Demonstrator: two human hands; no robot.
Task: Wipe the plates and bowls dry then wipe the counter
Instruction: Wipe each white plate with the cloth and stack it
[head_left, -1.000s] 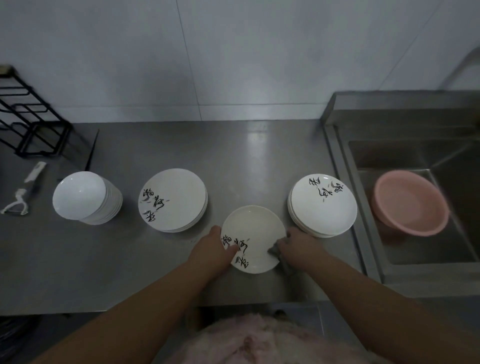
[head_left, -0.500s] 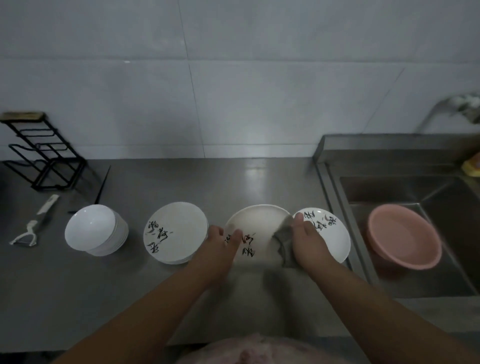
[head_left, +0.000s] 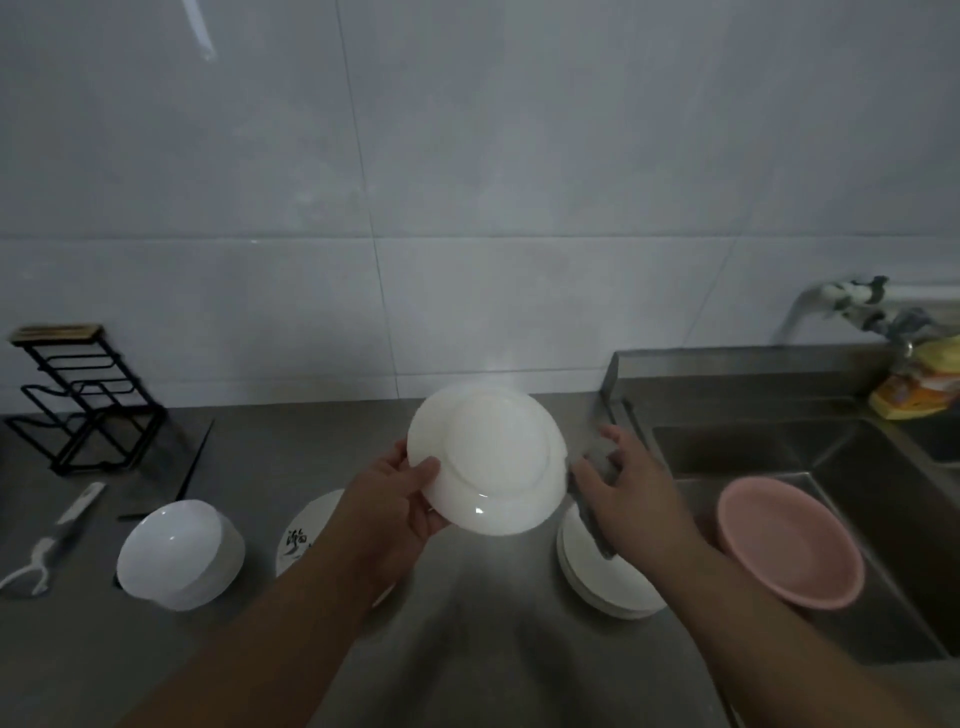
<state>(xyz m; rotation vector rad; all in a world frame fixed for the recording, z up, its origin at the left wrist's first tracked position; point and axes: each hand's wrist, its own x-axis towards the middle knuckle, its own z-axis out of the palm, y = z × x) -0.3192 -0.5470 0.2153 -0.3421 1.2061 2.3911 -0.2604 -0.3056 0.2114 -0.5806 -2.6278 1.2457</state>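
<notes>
Kitchen, steel counter (head_left: 483, 623) and sink (head_left: 779, 447), wall tap (head_left: 841, 301), tiled wall (head_left: 467, 208), stacked plates (head_left: 608, 582)

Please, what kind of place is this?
Probably a kitchen washing-up area: a steel sink with a tap on the right, a steel counter with stacked bowls, and a tiled wall.

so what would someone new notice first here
First the white plate, raised above the counter in mid-frame with its underside to the camera, gripped at its left rim by the left hand. Just right of it the right hand holds a grey cloth. Then the pink basin in the sink, far right.
</notes>
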